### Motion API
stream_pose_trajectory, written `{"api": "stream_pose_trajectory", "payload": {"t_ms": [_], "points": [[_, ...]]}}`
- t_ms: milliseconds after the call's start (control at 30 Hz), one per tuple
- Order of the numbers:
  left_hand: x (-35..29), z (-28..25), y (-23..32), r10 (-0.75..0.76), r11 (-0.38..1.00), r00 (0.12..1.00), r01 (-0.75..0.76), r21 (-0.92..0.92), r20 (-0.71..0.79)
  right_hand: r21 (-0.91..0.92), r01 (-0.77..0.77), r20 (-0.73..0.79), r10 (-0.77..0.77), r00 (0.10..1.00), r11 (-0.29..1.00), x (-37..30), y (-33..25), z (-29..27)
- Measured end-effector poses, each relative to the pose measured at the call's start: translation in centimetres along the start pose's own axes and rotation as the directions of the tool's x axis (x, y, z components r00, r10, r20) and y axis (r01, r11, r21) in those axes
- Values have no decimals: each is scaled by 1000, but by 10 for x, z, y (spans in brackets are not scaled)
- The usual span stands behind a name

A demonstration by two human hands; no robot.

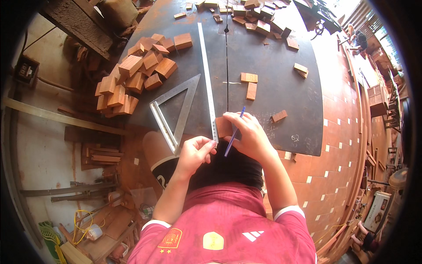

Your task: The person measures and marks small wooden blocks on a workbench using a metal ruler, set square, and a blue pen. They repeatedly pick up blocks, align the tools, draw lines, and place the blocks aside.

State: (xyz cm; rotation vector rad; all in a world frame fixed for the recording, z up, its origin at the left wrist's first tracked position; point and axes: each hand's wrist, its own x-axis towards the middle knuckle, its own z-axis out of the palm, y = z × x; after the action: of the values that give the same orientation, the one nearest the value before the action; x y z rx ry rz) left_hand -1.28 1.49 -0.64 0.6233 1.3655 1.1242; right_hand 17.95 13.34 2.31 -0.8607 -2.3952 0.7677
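My left hand [196, 155] pinches the near end of a long steel ruler [205, 70], which lies lengthwise on the dark tabletop. Against the ruler's right edge, near the table's front, is a reddish-brown wooden block [224, 126]. My right hand [251, 134] grips that block between fingers and thumb. A blue pen [235, 132] is also tucked in the right hand, slanting across the fingers. To the left of the ruler lies a metal set square [187, 97], flat on the table.
A heap of wooden blocks [140, 66] covers the table's left side. More blocks [263, 27] lie scattered at the far end. Two blocks [249, 77] and a small offcut [279, 115] sit to the right. A narrow slot [227, 57] splits the dark tabletop [281, 57].
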Motion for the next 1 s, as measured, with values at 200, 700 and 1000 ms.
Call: {"api": "stream_pose_trajectory", "payload": {"t_ms": [200, 700, 1000], "points": [[5, 4, 2, 46, 998, 999, -47, 48, 24, -3, -14, 4, 14, 1000, 1000, -1, 2, 2], [2, 7, 6, 173, 973, 985, -167, 161, -26, -50, -25, 41, 27, 999, 998, 0, 0, 1], [4, 7, 4, 184, 968, 981, -170, 187, -60, 330, -151, -101, 193, 976, 932, 2, 2, -9]]}}
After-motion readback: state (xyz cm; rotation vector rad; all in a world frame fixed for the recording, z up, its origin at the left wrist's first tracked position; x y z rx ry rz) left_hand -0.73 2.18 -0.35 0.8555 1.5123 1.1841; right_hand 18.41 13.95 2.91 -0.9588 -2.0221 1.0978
